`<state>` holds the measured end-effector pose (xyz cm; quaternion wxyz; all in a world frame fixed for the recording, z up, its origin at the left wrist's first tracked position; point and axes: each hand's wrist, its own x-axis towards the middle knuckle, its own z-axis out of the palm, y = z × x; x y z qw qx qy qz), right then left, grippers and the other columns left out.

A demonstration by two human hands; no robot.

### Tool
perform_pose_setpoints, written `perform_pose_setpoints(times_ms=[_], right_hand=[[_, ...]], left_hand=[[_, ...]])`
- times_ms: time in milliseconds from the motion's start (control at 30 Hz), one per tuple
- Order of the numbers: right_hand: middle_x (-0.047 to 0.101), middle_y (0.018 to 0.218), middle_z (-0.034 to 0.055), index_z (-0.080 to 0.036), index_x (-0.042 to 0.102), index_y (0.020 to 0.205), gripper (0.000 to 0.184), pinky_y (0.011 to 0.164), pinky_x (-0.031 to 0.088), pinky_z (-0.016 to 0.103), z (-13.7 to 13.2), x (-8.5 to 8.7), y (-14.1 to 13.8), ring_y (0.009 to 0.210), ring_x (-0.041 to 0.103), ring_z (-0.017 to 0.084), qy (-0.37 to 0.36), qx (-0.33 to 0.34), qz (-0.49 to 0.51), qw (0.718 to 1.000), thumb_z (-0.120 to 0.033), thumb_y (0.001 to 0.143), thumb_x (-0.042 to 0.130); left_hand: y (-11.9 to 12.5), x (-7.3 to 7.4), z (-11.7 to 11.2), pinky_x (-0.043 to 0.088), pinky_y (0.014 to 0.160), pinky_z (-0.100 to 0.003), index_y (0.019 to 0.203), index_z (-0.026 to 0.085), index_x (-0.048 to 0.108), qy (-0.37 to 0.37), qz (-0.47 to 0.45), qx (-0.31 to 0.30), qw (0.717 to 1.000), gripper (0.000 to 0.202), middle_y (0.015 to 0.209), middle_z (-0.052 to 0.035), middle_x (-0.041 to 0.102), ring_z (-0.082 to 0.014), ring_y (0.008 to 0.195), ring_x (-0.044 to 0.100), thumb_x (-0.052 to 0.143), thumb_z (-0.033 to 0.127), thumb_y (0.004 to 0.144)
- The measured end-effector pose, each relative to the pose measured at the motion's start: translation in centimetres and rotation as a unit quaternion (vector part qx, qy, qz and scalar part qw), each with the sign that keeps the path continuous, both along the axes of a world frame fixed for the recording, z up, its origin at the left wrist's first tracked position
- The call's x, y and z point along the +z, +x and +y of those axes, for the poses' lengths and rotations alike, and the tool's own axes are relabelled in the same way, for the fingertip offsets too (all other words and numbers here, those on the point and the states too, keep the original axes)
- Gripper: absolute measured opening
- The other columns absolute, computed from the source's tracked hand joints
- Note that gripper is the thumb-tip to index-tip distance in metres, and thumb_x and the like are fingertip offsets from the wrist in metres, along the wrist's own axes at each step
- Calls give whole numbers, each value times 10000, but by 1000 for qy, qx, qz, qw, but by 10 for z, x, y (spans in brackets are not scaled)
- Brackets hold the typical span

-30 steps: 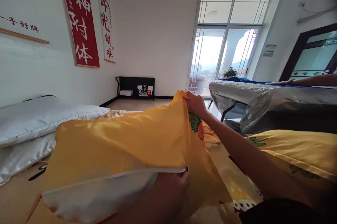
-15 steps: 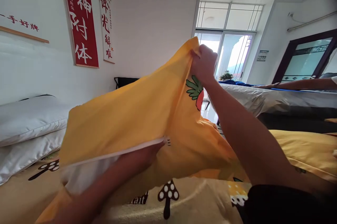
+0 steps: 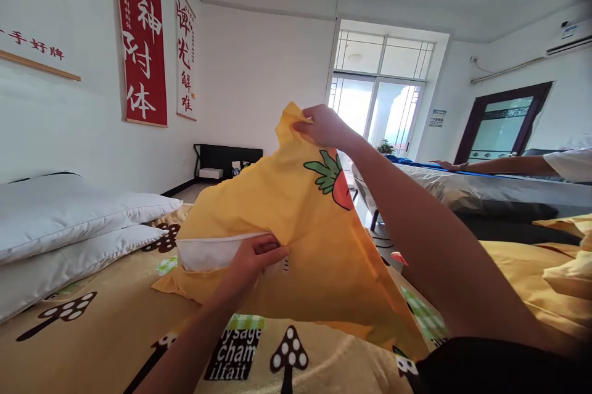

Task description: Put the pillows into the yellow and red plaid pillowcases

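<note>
A yellow pillowcase with a printed carrot-like figure is held up over the bed. My right hand is closed on its upper corner, pinching the cloth. Lower down, my left hand has its fingers closed on the fabric at the edge of the opening. Inside that opening shows a white pillow, mostly hidden by the yellow cloth. The pillowcase's lower part drapes onto the patterned bedspread.
Two white pillows, the upper pillow on the lower pillow, lie at left. More yellow fabric is at right. Behind it, another person's hand rests on a plastic-covered table. A low black stand is by the wall.
My left hand, reaching into the opening before, is now visible at its edge. My right hand has come lower and left with the corner, and the stretched cloth has slackened.
</note>
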<state>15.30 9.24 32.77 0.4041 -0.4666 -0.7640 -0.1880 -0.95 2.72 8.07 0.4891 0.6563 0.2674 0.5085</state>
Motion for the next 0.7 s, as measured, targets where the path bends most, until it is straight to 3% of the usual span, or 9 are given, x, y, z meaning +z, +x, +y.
perform_pose_setpoints(times_ms=[67,167,267,367,400,467,533,567,700], right_hand=[[304,585,-53,-201,354,570,376,569,291,277,1,-1,15,579,306,93,-62,17,11,998,-275,824,623],[332,602,-43,-208,377,587,325,572,296,296,8,-4,38,595,332,110,-9,-35,105,994,-256,818,601],[318,619,-38,-225,338,596,314,610,301,317,17,-12,52,616,316,123,87,-105,174,975,-218,839,538],[317,609,-38,-232,301,576,358,633,320,320,27,-22,55,613,307,127,74,-116,143,980,-212,807,574],[319,605,-37,-233,297,572,366,639,330,319,30,-25,54,614,309,129,68,-113,129,983,-216,799,583],[326,608,-29,-235,307,577,346,651,354,321,38,-28,51,627,326,138,91,-110,129,981,-225,798,573],[338,617,-21,-234,336,594,300,659,379,324,45,-27,48,644,356,147,118,-102,135,978,-228,799,555],[348,624,-17,-232,355,606,274,663,390,326,48,-26,47,653,373,150,124,-98,132,979,-230,798,551],[399,683,4,-210,443,684,169,700,428,353,49,-16,42,704,451,168,119,-111,104,981,-247,823,531]], left_hand=[[8,-5,3,488,719,-311,862,150,653,-33,-6,-34,999,370,803,-58,676,-204,744,633,707,480,702],[22,-19,8,474,688,-336,802,146,638,50,143,87,985,335,762,-84,671,-230,728,623,594,479,800],[30,-40,8,456,767,-358,972,164,633,199,217,242,924,248,887,-98,693,-240,836,628,476,344,903],[36,-65,-6,397,876,-372,1104,196,586,402,179,369,819,231,1019,-99,685,-226,965,613,462,191,909],[40,-72,-13,376,895,-372,1089,198,591,478,177,368,778,230,1017,-95,683,-216,981,605,455,161,907],[54,-82,-28,362,895,-353,1037,199,611,596,231,281,715,215,1014,-79,681,-197,1023,585,439,150,918],[75,-84,-40,378,873,-328,1010,184,630,654,314,179,664,227,1089,-74,662,-190,1121,543,415,170,940],[87,-81,-43,387,869,-326,1027,174,634,667,349,160,638,244,1166,-78,637,-197,1186,508,404,180,949],[128,-67,-35,401,882,-326,1308,185,531,691,383,228,570,375,1460,-72,434,-220,1366,351,358,192,975]])
